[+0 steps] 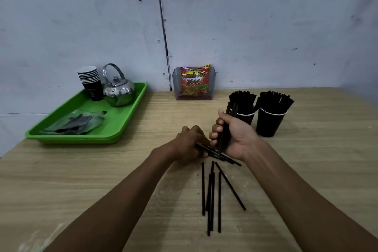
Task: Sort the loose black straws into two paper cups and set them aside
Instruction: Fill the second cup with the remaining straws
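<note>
So right hand [235, 137] grips a bundle of thin black plastic straws [224, 131], left hand [188, 143] pinches more [212, 152] off the wooden tabletop [102, 170], 2 black paper cups [268, 122] near the far right edge.

Even soft light, faint shadows, wide-angle edge bending, slight blur

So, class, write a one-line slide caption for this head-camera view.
Right hand grips a bundle of black straws while the left hand gathers more from the wooden table.

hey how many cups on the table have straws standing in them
2. Both black cups stand side by side at the table's far right: one partly behind the right hand, the other just right of it. The stacked cups on the tray hold none.
</note>
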Available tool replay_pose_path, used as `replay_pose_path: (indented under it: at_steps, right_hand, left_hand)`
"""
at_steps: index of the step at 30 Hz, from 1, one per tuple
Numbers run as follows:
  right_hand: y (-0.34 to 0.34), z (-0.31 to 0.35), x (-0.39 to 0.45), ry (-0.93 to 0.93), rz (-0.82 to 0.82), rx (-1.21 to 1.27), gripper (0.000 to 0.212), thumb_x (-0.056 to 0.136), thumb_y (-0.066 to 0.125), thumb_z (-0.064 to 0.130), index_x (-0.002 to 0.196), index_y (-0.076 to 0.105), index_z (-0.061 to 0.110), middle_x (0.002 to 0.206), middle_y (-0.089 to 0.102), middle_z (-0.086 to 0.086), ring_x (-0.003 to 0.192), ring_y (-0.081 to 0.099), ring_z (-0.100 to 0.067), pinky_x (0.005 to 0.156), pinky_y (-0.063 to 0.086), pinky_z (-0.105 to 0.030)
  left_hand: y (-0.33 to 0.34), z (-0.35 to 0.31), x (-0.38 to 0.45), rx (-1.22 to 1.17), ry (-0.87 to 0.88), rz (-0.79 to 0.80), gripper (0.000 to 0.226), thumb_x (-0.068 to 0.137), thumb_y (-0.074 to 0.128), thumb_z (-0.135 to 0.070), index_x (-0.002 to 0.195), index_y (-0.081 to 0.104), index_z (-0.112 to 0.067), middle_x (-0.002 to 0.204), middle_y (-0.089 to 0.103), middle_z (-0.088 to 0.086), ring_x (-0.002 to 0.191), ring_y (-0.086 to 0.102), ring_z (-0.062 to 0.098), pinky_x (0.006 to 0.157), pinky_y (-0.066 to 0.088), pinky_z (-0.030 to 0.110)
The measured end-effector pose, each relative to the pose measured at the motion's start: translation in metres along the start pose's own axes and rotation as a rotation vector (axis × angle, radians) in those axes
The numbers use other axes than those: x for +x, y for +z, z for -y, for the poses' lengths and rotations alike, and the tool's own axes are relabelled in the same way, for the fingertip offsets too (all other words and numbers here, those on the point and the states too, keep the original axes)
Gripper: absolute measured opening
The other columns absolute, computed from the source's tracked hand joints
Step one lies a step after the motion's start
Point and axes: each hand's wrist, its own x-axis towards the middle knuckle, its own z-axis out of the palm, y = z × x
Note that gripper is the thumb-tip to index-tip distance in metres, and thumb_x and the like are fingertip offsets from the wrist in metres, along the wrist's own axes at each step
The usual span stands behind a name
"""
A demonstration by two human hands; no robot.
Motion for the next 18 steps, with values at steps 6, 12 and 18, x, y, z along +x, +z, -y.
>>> replay_pose_path:
  at_steps: [6, 12, 18]
  right_hand:
    - [-0.014, 0.002, -0.011, -0.022, -0.021, 0.012, 0.047, 0.1, 0.049, 0.039, 0.059, 0.04, 0.017, 0.05, 0.038, 0.001, 0.046, 0.038, -0.015, 0.046, 0.032, -0.024]
    - [-0.017, -0.006, -0.011, -0.004, -0.013, 0.012, 0.046, 0.1, 0.048, 0.04, 0.06, 0.042, 0.017, 0.05, 0.04, 0.001, 0.046, 0.038, -0.014, 0.044, 0.034, -0.022]
    - [-0.017, -0.011, -0.01, -0.006, -0.019, 0.006, 0.045, 0.1, 0.049, 0.038, 0.061, 0.044, 0.017, 0.052, 0.042, 0.001, 0.046, 0.041, -0.014, 0.047, 0.035, -0.025]
  left_hand:
    - [-0.002, 0.002, -0.002, -0.068, 0.034, -0.073, 0.015, 0.082, 0.075, -0.03, 0.096, 0.074, -0.023, 0.107, 0.053, -0.005, 0.107, 0.039, 0.018, 0.096, 0.039, 0.039]
    - [0.004, -0.002, -0.006, 0.136, 0.021, -0.049, 0.02, 0.097, 0.056, -0.03, 0.101, 0.058, -0.011, 0.103, 0.046, 0.003, 0.098, 0.042, 0.019, 0.084, 0.041, 0.034]
    - [0.005, 0.002, -0.009, 0.292, 0.031, -0.063, 0.014, 0.099, 0.047, -0.015, 0.111, 0.052, -0.008, 0.114, 0.056, 0.013, 0.102, 0.05, 0.024, 0.084, 0.045, 0.036]
